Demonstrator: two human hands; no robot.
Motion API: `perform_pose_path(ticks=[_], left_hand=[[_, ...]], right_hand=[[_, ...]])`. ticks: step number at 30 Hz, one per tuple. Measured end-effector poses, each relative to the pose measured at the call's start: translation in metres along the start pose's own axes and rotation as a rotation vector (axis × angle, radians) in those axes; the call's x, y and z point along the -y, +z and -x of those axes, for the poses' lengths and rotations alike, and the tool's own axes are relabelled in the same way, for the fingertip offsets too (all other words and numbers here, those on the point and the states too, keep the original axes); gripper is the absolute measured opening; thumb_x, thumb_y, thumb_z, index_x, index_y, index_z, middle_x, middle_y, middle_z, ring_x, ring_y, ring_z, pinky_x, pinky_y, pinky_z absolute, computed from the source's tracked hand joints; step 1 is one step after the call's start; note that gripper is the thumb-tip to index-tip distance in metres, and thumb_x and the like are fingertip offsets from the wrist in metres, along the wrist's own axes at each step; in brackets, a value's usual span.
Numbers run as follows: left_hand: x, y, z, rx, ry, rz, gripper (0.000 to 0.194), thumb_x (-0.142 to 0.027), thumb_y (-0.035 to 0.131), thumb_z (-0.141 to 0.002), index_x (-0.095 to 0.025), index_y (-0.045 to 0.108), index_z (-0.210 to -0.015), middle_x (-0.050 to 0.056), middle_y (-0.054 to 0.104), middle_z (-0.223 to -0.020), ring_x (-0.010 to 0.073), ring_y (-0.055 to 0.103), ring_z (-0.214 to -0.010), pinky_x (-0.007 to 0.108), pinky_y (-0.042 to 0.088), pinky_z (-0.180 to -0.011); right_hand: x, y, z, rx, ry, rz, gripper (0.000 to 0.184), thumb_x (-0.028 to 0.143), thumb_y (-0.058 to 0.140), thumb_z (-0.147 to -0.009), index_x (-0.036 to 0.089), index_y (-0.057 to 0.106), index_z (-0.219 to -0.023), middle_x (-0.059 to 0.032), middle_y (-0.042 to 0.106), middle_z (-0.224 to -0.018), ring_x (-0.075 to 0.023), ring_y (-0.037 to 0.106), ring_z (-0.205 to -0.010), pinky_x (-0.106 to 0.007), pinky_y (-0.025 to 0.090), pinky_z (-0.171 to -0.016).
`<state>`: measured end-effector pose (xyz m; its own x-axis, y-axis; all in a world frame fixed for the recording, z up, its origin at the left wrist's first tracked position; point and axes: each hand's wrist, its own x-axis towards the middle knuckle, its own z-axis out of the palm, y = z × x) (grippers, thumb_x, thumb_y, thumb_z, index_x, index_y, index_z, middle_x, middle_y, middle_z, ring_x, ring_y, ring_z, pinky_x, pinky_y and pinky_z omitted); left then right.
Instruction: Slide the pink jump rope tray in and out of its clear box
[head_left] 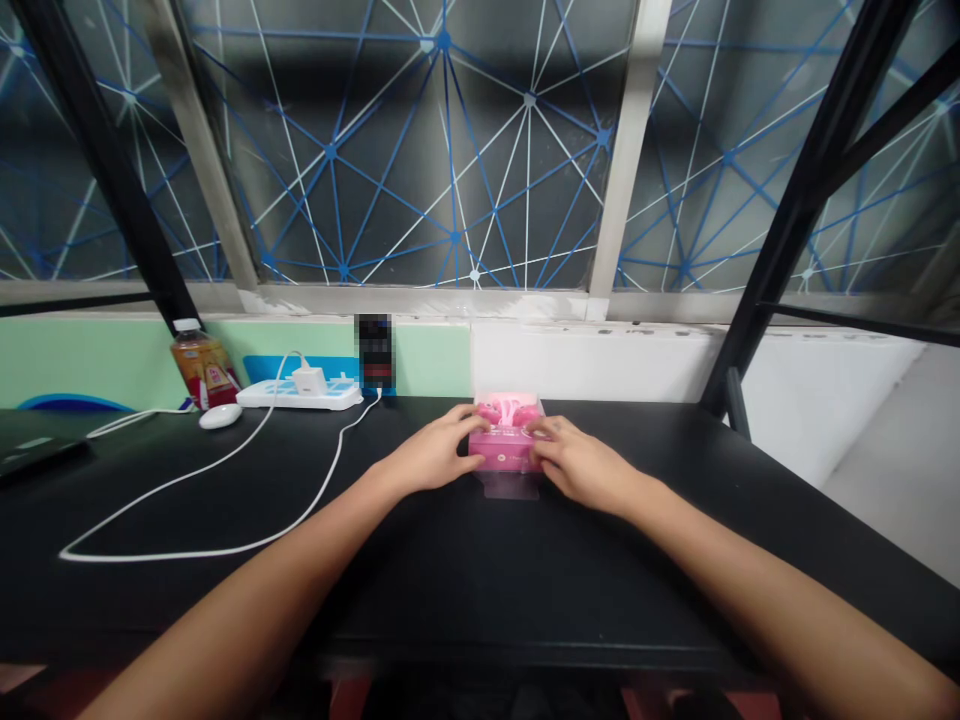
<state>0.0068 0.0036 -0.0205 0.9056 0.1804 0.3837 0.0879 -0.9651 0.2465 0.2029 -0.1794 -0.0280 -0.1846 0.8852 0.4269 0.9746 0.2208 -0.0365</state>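
A small pink box point(507, 440) with a clear lid flap hanging open at its front stands on the black table point(465, 590), near the middle. My left hand point(433, 452) grips the box's left side, fingers curled against it. My right hand point(581, 462) holds the right side the same way. Pink items show inside the box, too small to name.
At the back left are a white power strip point(300, 392) with a charger and a long white cable point(195, 500), a white mouse point(220, 416) and a drink bottle point(202, 368). A dark laptop edge point(34, 450) lies far left. Black frame posts point(795, 210) rise on the right.
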Motion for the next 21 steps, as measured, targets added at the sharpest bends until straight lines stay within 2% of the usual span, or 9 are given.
perform_pose_path(ticks=[2,5,7,9,12,14,17,19,21], left_hand=[[0.0,0.002,-0.002,0.007,0.015,0.056,0.039,-0.024,0.06,-0.083,-0.026,0.053,-0.122,0.004,0.051,-0.135,0.0218,0.052,-0.121,0.033,0.042,-0.101],[0.0,0.006,-0.004,0.008,0.003,0.087,0.037,-0.021,0.058,-0.083,-0.025,0.054,-0.119,0.005,0.054,-0.132,0.0218,0.053,-0.12,0.034,0.045,-0.098],[-0.001,0.006,-0.004,0.011,-0.019,0.089,0.035,-0.021,0.058,-0.083,-0.024,0.055,-0.118,0.005,0.055,-0.131,0.0224,0.055,-0.115,0.035,0.046,-0.096],[-0.003,0.003,-0.003,0.023,-0.042,0.09,0.035,-0.021,0.058,-0.082,-0.023,0.055,-0.117,0.006,0.056,-0.13,0.0225,0.057,-0.111,0.035,0.047,-0.094],[-0.009,-0.005,0.0,0.065,-0.031,0.105,0.036,-0.022,0.056,-0.083,-0.023,0.055,-0.118,0.006,0.055,-0.129,0.0229,0.056,-0.113,0.034,0.046,-0.094],[-0.013,-0.011,0.002,0.102,-0.004,0.119,0.039,-0.023,0.057,-0.082,-0.024,0.055,-0.12,0.007,0.054,-0.13,0.0232,0.054,-0.115,0.034,0.046,-0.095],[-0.017,-0.014,0.003,0.103,0.001,0.128,0.044,-0.028,0.06,-0.082,-0.025,0.053,-0.126,0.006,0.051,-0.132,0.0236,0.053,-0.117,0.033,0.045,-0.095],[-0.016,-0.012,0.003,0.069,-0.006,0.118,0.041,-0.032,0.06,-0.085,-0.027,0.054,-0.126,0.006,0.051,-0.132,0.023,0.054,-0.115,0.033,0.045,-0.095],[-0.013,-0.009,0.002,0.045,-0.005,0.103,0.037,-0.033,0.059,-0.087,-0.028,0.057,-0.123,0.005,0.053,-0.129,0.0221,0.056,-0.111,0.033,0.045,-0.094]], right_hand=[[0.0,-0.002,0.001,0.04,-0.01,-0.022,0.011,0.025,0.056,-0.088,0.02,0.064,-0.094,-0.0104,0.049,-0.134,-0.0275,0.04,-0.128,-0.044,0.042,-0.103],[-0.002,-0.005,0.004,0.097,-0.01,-0.068,0.032,0.04,0.067,-0.081,0.021,0.063,-0.106,-0.0108,0.041,-0.143,-0.0301,0.034,-0.134,-0.045,0.041,-0.104],[-0.003,-0.006,0.004,0.11,-0.013,-0.059,0.036,0.045,0.068,-0.08,0.02,0.062,-0.105,-0.0122,0.042,-0.142,-0.0316,0.035,-0.132,-0.045,0.044,-0.101],[-0.002,-0.007,0.003,0.092,-0.025,-0.035,0.029,0.043,0.064,-0.083,0.019,0.062,-0.099,-0.0135,0.048,-0.136,-0.0318,0.04,-0.127,-0.046,0.045,-0.099],[0.0,-0.007,0.001,0.012,0.005,-0.051,0.012,0.029,0.053,-0.09,0.019,0.059,-0.096,-0.0117,0.061,-0.11,-0.0266,0.054,-0.108,-0.043,0.048,-0.092],[0.001,-0.006,0.001,-0.058,0.057,-0.091,0.012,0.023,0.05,-0.09,0.02,0.057,-0.1,-0.0093,0.061,-0.098,-0.0239,0.058,-0.098,-0.041,0.05,-0.087],[-0.001,-0.002,0.002,-0.115,0.084,-0.114,0.028,0.026,0.056,-0.087,0.02,0.055,-0.114,-0.0124,0.056,-0.118,-0.0263,0.054,-0.111,-0.045,0.047,-0.094],[-0.004,0.001,0.002,-0.1,0.078,-0.122,0.036,0.029,0.057,-0.088,0.021,0.055,-0.123,-0.0137,0.048,-0.133,-0.0282,0.047,-0.122,-0.047,0.043,-0.101],[-0.008,0.004,0.003,-0.068,0.07,-0.15,0.038,0.031,0.056,-0.09,0.022,0.055,-0.127,-0.0131,0.047,-0.137,-0.0284,0.044,-0.127,-0.047,0.041,-0.104]])
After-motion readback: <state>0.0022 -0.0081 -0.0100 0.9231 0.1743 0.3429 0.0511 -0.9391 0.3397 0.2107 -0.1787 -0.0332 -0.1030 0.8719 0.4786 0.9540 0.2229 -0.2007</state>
